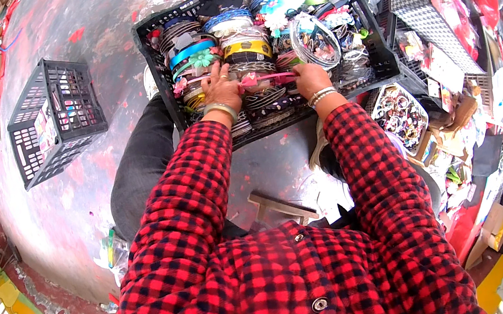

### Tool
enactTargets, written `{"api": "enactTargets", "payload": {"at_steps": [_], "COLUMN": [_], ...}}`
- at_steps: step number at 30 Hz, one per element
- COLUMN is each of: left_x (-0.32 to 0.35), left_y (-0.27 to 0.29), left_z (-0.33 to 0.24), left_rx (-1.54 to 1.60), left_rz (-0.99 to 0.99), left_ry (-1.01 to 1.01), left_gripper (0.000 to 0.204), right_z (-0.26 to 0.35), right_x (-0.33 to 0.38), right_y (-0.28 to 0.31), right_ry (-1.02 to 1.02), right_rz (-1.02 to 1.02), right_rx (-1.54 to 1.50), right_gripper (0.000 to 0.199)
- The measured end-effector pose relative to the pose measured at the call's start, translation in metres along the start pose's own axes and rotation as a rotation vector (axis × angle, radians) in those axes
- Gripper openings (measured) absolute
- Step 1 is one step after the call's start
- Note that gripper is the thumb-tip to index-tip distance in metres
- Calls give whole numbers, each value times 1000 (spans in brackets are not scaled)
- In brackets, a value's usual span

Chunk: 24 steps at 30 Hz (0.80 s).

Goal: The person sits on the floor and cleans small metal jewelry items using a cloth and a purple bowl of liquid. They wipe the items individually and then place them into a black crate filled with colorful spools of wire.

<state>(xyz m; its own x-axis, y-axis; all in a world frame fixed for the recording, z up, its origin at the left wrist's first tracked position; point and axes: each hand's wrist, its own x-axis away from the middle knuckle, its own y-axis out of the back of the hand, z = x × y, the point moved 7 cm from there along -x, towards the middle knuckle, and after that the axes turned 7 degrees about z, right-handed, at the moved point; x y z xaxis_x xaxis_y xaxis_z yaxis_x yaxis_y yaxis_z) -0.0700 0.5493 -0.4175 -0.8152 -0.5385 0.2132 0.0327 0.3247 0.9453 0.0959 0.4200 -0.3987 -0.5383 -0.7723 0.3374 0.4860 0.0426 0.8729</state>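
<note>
A pink headband with a bow (250, 80) lies across the rows of headbands in a black plastic crate (157, 73). My right hand (313, 81) pinches its right end, fingers closed. My left hand (221, 92) rests over the pile at the bow's left side, fingers apart and pointing away from me; its thumb is hard to see. Around my hands are packed headbands: a blue band (190, 51), a green flower (202, 58) and a yellow patterned band (247, 48). A clear bundle of silvery hoops (315, 42) lies above my right hand.
A smaller black crate (55, 122) stands on the floor to the left. On the right are a grey woven basket (430, 17), a container of small colourful pieces (399, 117) and heaped packages. A small wooden stool (281, 208) shows between my legs.
</note>
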Motion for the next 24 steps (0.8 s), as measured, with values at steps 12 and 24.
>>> {"api": "enactTargets", "payload": {"at_steps": [12,24], "left_x": [11,12], "left_y": [30,11], "left_z": [-4,-18], "left_rx": [98,82], "left_rz": [102,162], "left_ry": [-71,-162], "left_gripper": [25,16], "right_z": [8,-8], "right_x": [10,-7], "right_y": [-22,-51], "right_ry": [-5,-131], "right_rz": [132,287], "right_rx": [133,70], "right_gripper": [20,20]}}
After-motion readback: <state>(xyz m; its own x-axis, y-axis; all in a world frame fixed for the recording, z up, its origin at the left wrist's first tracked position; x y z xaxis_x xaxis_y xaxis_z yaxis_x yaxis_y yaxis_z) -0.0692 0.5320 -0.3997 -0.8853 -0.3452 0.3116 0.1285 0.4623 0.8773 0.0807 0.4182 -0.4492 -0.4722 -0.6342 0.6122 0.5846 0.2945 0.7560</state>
